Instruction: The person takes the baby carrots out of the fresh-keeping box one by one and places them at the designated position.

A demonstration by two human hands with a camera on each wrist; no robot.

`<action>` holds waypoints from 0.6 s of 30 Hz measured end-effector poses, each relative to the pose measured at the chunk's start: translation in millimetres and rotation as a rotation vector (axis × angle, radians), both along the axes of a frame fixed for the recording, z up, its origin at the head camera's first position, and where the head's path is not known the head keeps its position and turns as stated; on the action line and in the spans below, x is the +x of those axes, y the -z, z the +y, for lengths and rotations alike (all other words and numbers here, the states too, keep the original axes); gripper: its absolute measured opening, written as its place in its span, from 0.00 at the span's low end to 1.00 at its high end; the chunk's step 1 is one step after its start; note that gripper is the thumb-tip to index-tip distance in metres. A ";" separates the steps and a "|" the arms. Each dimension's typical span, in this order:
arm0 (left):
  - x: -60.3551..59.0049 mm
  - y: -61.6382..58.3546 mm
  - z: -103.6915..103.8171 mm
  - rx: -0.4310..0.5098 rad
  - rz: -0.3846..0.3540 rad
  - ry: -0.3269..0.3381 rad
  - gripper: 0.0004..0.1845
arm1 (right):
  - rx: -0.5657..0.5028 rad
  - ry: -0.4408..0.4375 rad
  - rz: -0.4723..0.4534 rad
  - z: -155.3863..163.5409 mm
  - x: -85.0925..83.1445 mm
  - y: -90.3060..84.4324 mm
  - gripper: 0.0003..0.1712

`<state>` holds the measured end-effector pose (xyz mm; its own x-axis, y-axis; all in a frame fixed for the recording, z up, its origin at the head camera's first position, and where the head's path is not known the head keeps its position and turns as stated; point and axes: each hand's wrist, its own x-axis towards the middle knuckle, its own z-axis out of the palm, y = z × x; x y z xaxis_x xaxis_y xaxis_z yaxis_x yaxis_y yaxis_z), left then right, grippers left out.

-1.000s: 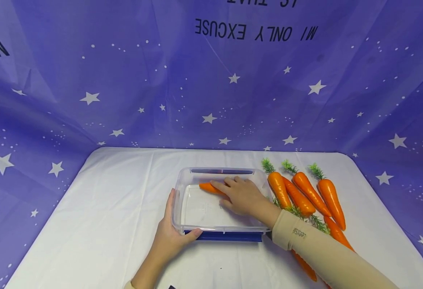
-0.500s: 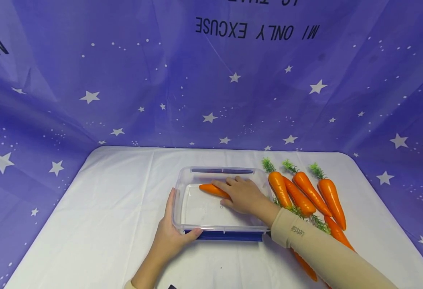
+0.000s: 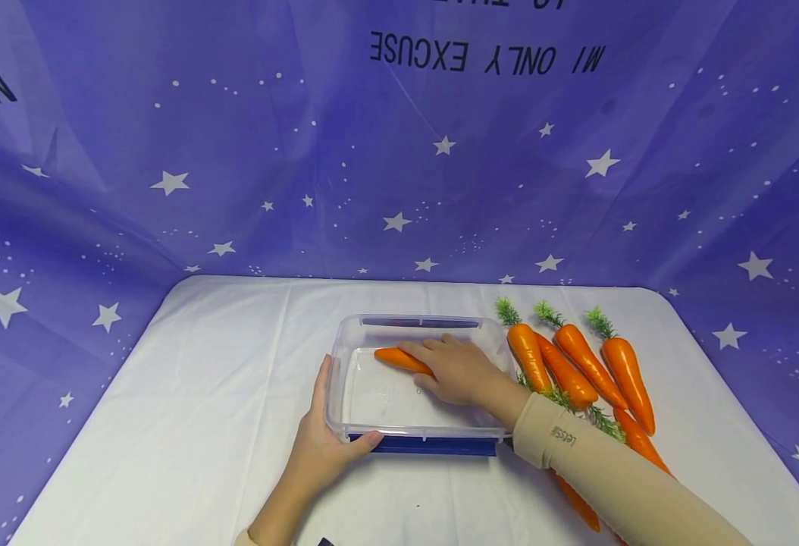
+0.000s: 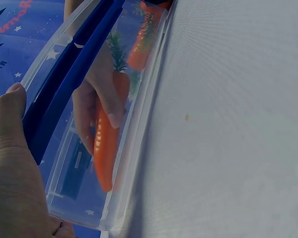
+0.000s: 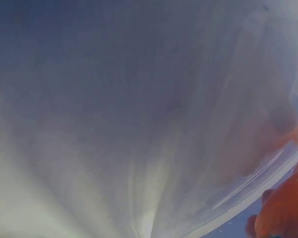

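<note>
A carrot (image 3: 399, 358) is held down inside the clear box (image 3: 345, 356) by the right hand (image 3: 457, 371), fingers apparently curled over it; the box's near-left corner is gripped by the left hand (image 3: 324, 447).

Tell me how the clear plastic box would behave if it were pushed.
The clear rectangular plastic box probably slides easily: thin walls suggest little weight, and the white tablecloth looks smooth. The left hand grips its corner, likely steadying it. Tipping seems unlikely; it is low and wide.
</note>
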<state>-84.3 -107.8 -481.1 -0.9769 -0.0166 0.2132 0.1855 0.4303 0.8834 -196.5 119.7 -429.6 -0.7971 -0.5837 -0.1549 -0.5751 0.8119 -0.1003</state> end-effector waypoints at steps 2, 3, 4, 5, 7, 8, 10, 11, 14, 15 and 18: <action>0.3 -0.8 0.0 0.000 0.000 0.006 0.67 | -0.008 0.001 0.000 -0.5 0.4 -1.4 0.34; 0.4 -1.1 -0.1 -0.002 0.000 0.010 0.67 | -0.014 0.000 0.005 -0.5 0.7 -2.1 0.34; 0.4 -1.2 -0.1 -0.005 -0.001 0.015 0.67 | -0.020 0.000 0.014 -0.5 1.0 -2.9 0.34; 0.3 -1.4 -0.2 -0.004 -0.003 0.017 0.67 | -0.028 -0.002 0.027 -0.5 1.1 -3.6 0.35; 0.2 -1.5 0.0 0.005 -0.005 0.022 0.67 | -0.048 -0.006 0.060 -0.4 1.2 -4.9 0.35; 0.0 -1.6 0.0 0.007 -0.005 0.026 0.67 | -0.058 -0.011 0.081 -0.3 1.2 -5.4 0.35; -0.4 -1.3 0.0 0.011 -0.005 0.024 0.67 | -0.074 -0.017 0.120 -0.4 1.3 -6.7 0.34; -0.5 -1.2 0.0 0.015 -0.005 0.022 0.67 | -0.080 -0.021 0.135 -0.5 1.1 -6.9 0.34; 0.0 -1.4 -0.1 0.016 -0.007 0.019 0.67 | -0.094 -0.030 0.162 -0.9 1.4 -7.9 0.34; 0.2 -1.6 -0.1 0.018 -0.011 0.016 0.67 | -0.099 -0.033 0.166 -0.9 1.7 -8.4 0.34; 0.9 -2.0 0.1 0.021 -0.018 0.007 0.67 | -0.103 -0.044 0.182 -0.8 2.8 -9.2 0.34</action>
